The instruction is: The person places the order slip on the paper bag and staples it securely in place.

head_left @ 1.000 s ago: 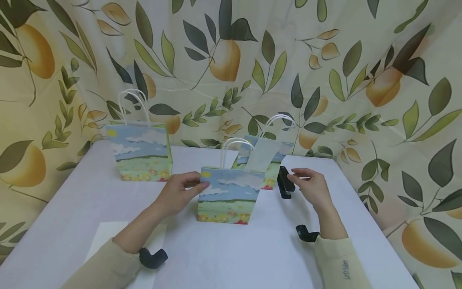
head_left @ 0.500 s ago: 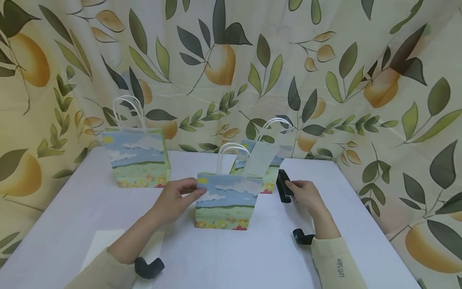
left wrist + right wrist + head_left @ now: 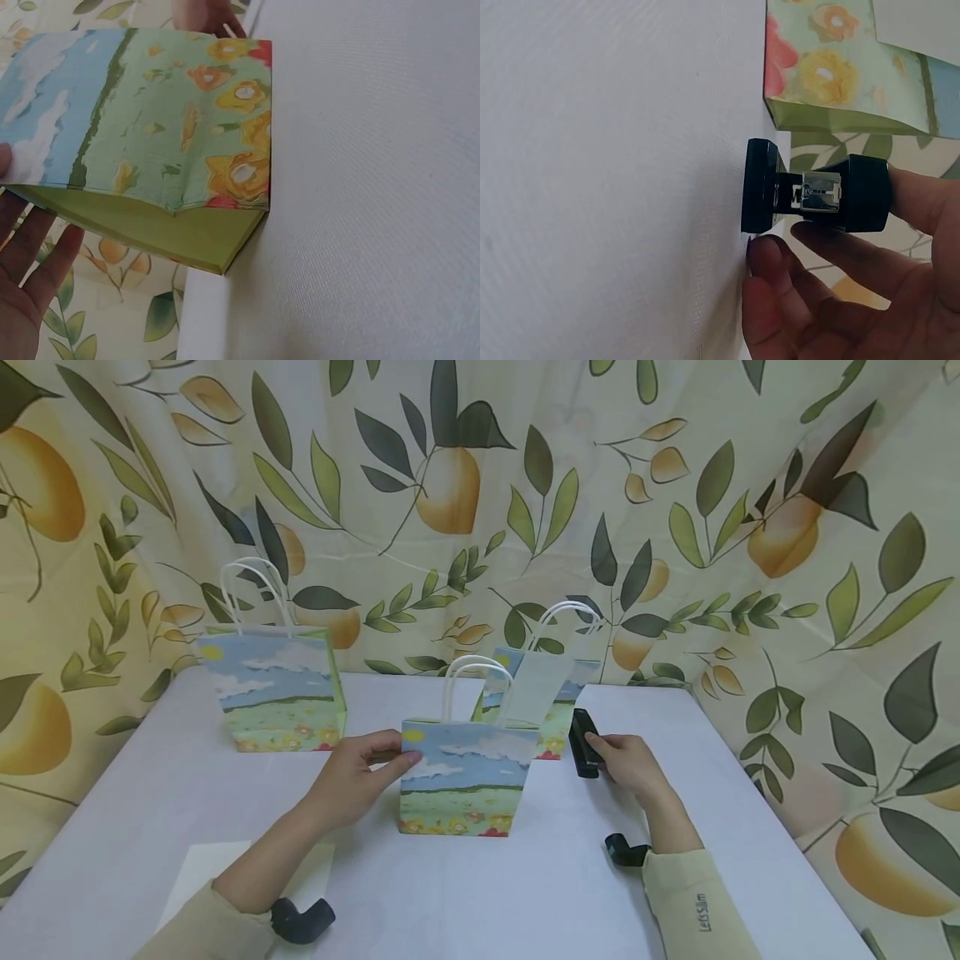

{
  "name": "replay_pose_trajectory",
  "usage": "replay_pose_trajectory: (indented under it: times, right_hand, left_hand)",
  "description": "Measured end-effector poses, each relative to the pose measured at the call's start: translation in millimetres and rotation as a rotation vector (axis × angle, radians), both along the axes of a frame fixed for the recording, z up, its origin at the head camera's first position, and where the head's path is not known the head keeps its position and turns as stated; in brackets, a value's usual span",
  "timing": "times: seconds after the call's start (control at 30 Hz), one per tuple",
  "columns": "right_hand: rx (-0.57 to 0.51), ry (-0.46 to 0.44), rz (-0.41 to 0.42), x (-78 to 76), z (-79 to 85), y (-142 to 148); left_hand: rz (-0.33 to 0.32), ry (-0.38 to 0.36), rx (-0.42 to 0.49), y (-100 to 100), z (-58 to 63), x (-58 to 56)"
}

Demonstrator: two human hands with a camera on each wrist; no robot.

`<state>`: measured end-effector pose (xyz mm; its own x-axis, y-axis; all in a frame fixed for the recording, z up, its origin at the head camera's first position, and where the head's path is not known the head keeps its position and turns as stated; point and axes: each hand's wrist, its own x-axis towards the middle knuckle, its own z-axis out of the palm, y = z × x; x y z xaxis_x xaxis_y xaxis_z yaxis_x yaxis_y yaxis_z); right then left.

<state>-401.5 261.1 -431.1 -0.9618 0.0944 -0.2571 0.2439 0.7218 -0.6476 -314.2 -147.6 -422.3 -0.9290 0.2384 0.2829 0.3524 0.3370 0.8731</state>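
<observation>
In the head view a small paper gift bag [image 3: 465, 781] with a sky-and-meadow print stands in the middle. My left hand [image 3: 352, 781] pinches its upper left edge, thumb on the front. Seen by the left wrist, the bag's green side panel [image 3: 165, 225] faces the fingers [image 3: 56, 266]. To the right, a black stapler [image 3: 582, 743] is gripped by my right hand [image 3: 630, 768]. The right wrist view shows the stapler [image 3: 821, 191] end-on, its metal front visible, the thumb on its top and fingers curled beside its base, close over the table.
Behind the middle bag stands a similar bag [image 3: 558, 714] with a blank white card [image 3: 538, 687] on its front. Another bag [image 3: 273, 693] stands at the back left. A white paper sheet [image 3: 202, 868] lies under my left forearm. A fruit-print curtain [image 3: 480, 585] closes off the table's back.
My right hand has come down onto the stapler and taken hold of it. The left hand still holds the bag, and the head view has shifted slightly.
</observation>
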Motion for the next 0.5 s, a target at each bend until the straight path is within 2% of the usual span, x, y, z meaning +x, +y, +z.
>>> replay_pose_trajectory:
  times: [0.27,0.5]
  right_hand:
    - [0.011,0.038,-0.035,1.3,1.3,-2.3]
    - [0.015,-0.024,-0.065,1.0,1.4,-2.5]
  left_hand:
    - [-0.007,0.003,0.005,-0.2,0.3,0.2]
    - [-0.008,0.003,0.004,0.2,0.8,0.8]
